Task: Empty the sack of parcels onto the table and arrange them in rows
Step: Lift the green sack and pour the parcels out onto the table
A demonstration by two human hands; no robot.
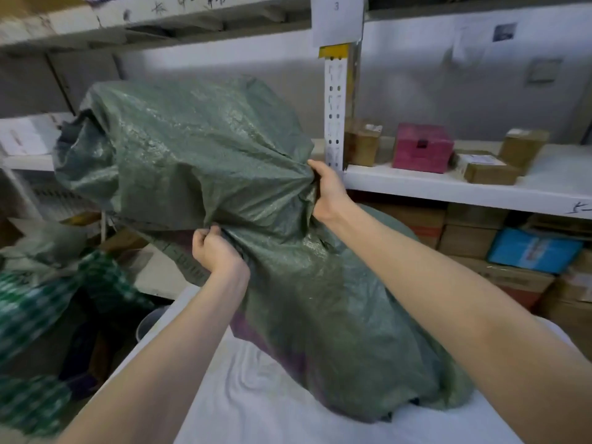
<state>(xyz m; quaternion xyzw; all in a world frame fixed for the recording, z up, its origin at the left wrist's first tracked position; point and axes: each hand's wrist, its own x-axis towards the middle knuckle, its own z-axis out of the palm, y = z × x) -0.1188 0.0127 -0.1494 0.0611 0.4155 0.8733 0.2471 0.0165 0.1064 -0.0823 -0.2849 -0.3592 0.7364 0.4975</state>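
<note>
1. The green woven sack (pixel 192 149) fills the middle of the view. Its lower part lies slumped on the tabletop, and its upper part is hauled up and tipped over to the left. I judge this is meant to slide the load toward the lower end. The weave hides the parcels, and I cannot tell which end is the mouth.
2. The tabletop (pixel 256 395), covered in white cloth, carries the sack's weight, so only the top needs lifting. No parcel lies loose on it yet, so emptying is barely begun.
3. The shelf (pixel 448 187) behind holds a pink box (pixel 421 147) and brown cartons, well apart from the sack.
4. The right grip (pixel 328 190) is clenched on a bunched gather of fabric at the sack's right side, where the cloth puckers toward it.
5. The left grip (pixel 217 251) pinches a fold lower down, near the seam, steadying the lift.
</note>
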